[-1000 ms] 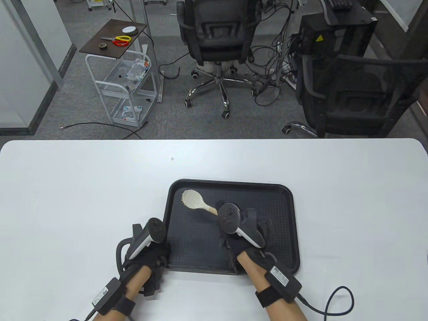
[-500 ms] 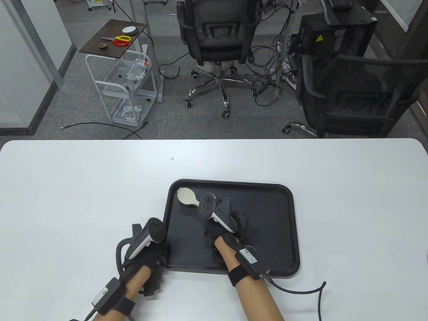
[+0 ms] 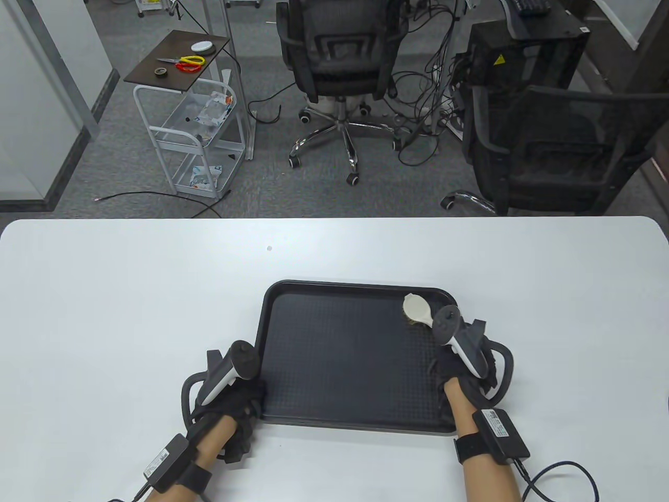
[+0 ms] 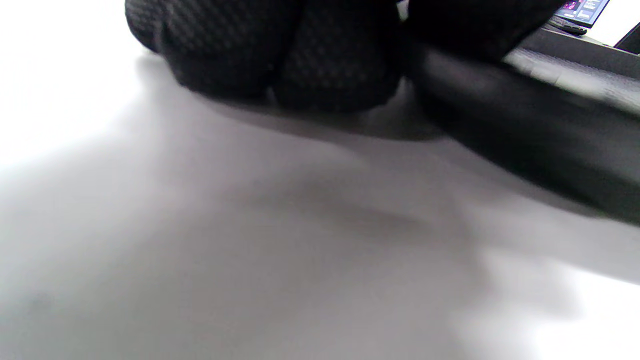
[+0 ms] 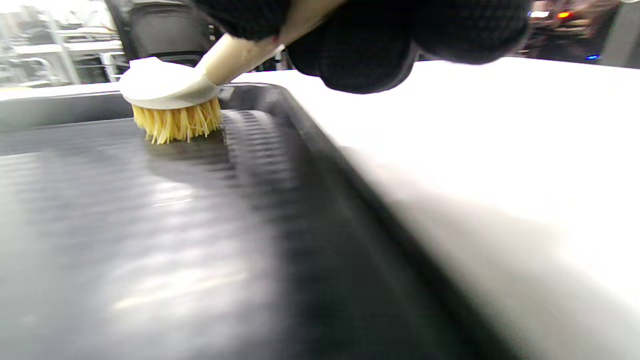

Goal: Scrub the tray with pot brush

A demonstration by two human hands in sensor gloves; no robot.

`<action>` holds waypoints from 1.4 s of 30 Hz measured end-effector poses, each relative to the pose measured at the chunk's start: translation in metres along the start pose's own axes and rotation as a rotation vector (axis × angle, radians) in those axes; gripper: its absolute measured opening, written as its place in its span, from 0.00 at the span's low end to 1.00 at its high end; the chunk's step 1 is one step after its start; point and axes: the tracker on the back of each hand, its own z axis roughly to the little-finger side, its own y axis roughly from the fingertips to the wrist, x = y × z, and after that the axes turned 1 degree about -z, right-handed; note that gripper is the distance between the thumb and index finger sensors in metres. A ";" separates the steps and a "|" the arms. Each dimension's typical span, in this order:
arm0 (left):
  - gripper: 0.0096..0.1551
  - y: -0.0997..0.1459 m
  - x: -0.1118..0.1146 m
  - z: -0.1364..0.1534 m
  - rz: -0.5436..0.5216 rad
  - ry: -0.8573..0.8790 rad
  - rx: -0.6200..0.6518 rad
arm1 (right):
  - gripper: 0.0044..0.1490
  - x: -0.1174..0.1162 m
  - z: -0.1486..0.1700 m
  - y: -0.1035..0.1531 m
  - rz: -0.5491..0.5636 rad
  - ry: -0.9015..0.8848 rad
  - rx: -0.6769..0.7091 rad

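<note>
Table view shows scrubbing — right hand (image 3: 465, 361) grips the pot brush (image 3: 417, 308) at the tray (image 3: 360, 423)'s two o'clock corner; left hand (image 3: 230, 392) holds the rim. Next — sweep back toward nine o'clock.

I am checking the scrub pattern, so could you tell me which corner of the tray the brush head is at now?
The far right corner of the tray: the pot brush, held by the right hand, has its bristles down there.

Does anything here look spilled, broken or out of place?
Nothing stands out. The tray lies flat, the right hand holds the pot brush bristles-down in its far right corner, and the left hand rests at its edge.
</note>
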 end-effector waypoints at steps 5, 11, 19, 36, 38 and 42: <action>0.46 0.000 0.000 0.000 0.000 0.001 0.000 | 0.33 0.004 0.014 -0.001 0.010 0.011 -0.032; 0.46 0.000 0.000 0.000 -0.001 0.001 0.000 | 0.33 0.018 -0.021 0.013 0.032 -0.020 0.049; 0.46 0.000 0.000 0.000 -0.001 0.001 0.001 | 0.33 0.010 -0.124 0.058 0.012 -0.072 0.316; 0.46 0.000 0.000 0.000 0.002 0.004 0.004 | 0.33 -0.035 -0.193 0.077 -0.090 -0.086 0.415; 0.46 0.000 0.000 0.000 0.002 0.005 0.004 | 0.33 -0.033 -0.176 0.071 -0.084 -0.078 0.388; 0.46 0.000 0.000 0.000 0.001 0.004 0.004 | 0.33 -0.027 -0.123 0.052 -0.076 -0.088 0.285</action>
